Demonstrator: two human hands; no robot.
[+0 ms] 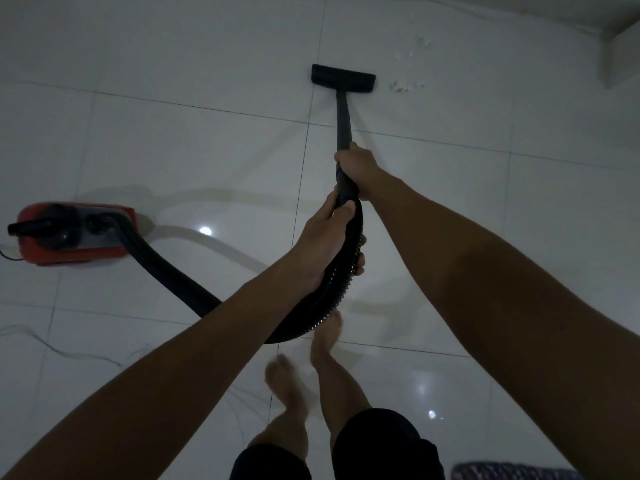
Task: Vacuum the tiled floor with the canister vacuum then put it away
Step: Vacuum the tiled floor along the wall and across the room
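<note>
Dim glossy tiled floor | red canister vacuum far left | left hand wraps ribbed hose | right hand grips wand | floor nozzle flat on tile | step: vacuuming | next: push right onto white scraps

Dim room. Floor was large glossy white tiles with thin dark grout lines, catching small ceiling-light reflections at left-centre and near right. White wall base stood at far right. Thin white cord lay at near left. Patterned mat edge showed near right.
</note>
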